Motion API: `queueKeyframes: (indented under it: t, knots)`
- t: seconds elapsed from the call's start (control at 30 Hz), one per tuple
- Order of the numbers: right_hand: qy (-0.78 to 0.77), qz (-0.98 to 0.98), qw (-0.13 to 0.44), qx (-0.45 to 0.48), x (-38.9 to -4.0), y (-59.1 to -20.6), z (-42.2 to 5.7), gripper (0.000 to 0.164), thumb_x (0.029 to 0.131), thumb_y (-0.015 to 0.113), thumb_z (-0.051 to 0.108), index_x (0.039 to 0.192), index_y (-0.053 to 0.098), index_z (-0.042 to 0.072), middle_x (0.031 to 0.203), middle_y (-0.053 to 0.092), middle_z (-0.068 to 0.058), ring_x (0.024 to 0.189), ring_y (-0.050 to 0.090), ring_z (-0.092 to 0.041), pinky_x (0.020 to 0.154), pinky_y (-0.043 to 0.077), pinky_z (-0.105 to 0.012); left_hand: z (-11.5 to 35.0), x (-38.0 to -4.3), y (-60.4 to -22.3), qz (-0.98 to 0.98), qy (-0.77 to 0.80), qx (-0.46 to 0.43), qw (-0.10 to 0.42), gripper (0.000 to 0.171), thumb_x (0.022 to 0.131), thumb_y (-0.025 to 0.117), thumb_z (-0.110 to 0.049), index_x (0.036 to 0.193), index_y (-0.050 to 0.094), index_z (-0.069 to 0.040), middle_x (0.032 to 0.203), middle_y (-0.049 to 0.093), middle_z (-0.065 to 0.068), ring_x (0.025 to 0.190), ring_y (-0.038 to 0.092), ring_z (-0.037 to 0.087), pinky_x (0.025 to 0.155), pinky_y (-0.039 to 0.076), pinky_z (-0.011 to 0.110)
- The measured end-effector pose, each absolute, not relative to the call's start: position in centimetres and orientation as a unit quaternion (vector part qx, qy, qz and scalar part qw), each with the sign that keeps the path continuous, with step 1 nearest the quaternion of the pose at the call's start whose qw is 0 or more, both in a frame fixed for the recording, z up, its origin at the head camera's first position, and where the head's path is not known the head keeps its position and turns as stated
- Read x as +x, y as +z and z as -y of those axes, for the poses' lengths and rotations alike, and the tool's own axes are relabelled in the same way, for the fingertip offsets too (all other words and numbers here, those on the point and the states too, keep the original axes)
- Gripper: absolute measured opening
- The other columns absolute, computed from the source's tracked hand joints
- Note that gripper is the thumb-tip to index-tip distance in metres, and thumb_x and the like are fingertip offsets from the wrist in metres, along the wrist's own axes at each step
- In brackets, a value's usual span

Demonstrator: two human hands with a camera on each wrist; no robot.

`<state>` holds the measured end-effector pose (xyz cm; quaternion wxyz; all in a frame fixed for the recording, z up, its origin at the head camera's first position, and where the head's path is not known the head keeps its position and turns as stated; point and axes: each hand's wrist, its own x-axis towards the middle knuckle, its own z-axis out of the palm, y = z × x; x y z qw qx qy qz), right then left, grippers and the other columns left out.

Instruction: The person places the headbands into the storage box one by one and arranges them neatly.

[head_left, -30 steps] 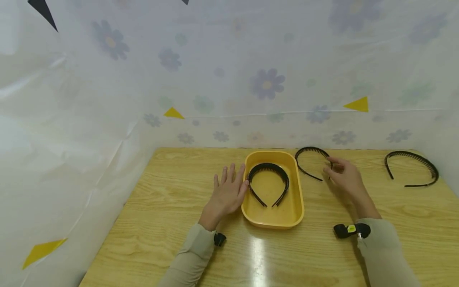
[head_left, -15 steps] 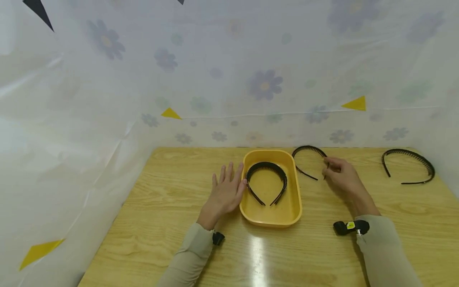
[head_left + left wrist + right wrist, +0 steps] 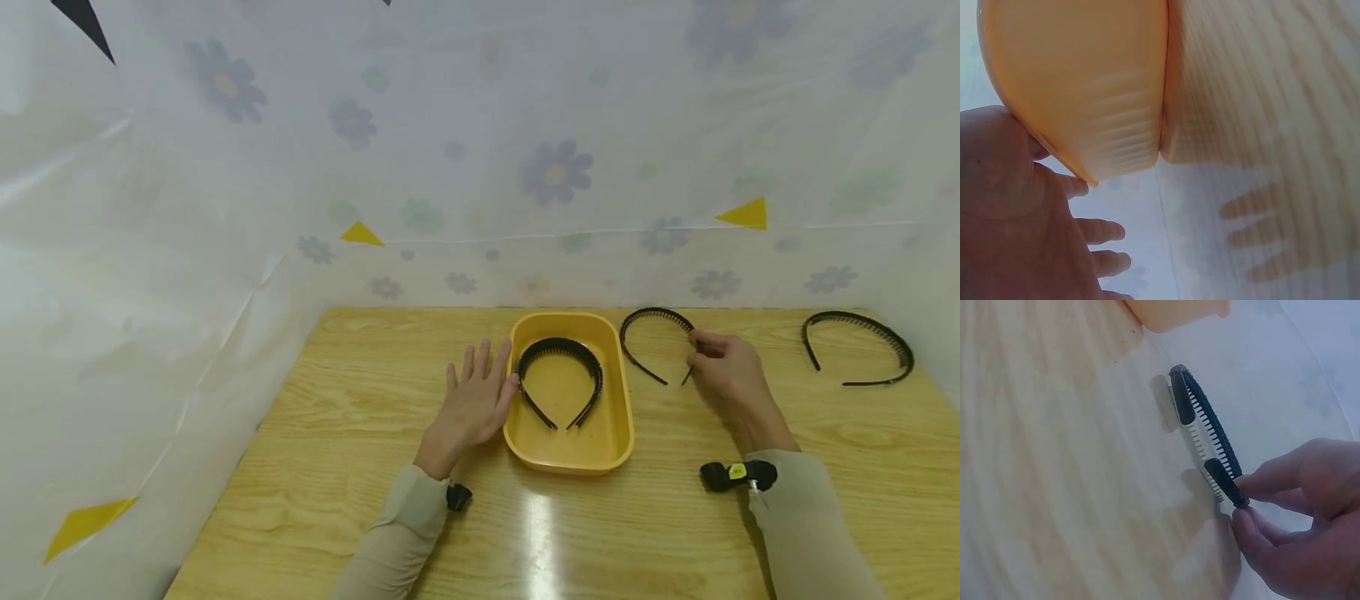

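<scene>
My right hand (image 3: pixel 731 367) pinches a black toothed headband (image 3: pixel 657 312) near one end, between thumb and fingers. The headband is just right of a yellow tray (image 3: pixel 567 469), toward the back of the table. From the right wrist view, the headband (image 3: pixel 1215 425) appears side-on, with its teeth and both ends showing and its shadow on the wood. Fingers straight and spread, my left hand (image 3: pixel 472 408) rests against the tray's left side. In the left wrist view the thumb side meets the tray rim. Inside the tray lie black headbands (image 3: pixel 558 344), closely overlapped.
Another black toothed headband (image 3: pixel 906 354) lies at the far right of the wooden table (image 3: pixel 360 433). A white sheet with flower prints (image 3: pixel 450 167) hangs behind the table, and plastic sheeting (image 3: pixel 135 333) stands along the left side.
My right thumb and fingers have closed on the headband's end, and the headband's tips have shifted slightly toward me. My left hand stays against the tray.
</scene>
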<state>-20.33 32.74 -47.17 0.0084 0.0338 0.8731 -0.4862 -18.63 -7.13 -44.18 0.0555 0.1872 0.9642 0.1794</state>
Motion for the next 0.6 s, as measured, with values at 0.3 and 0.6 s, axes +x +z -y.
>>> queueKeyframes:
  t: [0.3,0.6]
  knots:
    - [-0.472,-0.88,-0.007,0.051,-20.18,-47.07,-33.09,0.048,0.105,0.048,0.009,0.15,0.046,-0.005,0.142,0.05,-0.037,0.129,0.05,-0.051,0.069,0.046,-0.012,7.08,-18.64,-44.27,-0.964,0.177,0.187,0.062,0.062,0.112,0.015,-0.051,0.167,0.002,-0.026,0.171,-0.001,0.013,0.156,-0.003,0.039,0.119,0.0,0.067]
    - [-0.463,-0.886,0.002,0.035,-19.85,-46.69,-33.07,0.046,0.103,0.044,0.008,0.147,0.052,-0.004,0.145,0.046,-0.039,0.077,0.059,-0.026,0.046,0.038,-0.032,7.15,-18.62,-44.02,-0.965,0.173,0.189,0.059,0.062,0.112,0.015,-0.051,0.167,0.003,-0.025,0.171,0.0,0.013,0.156,-0.001,0.041,0.119,0.001,0.068]
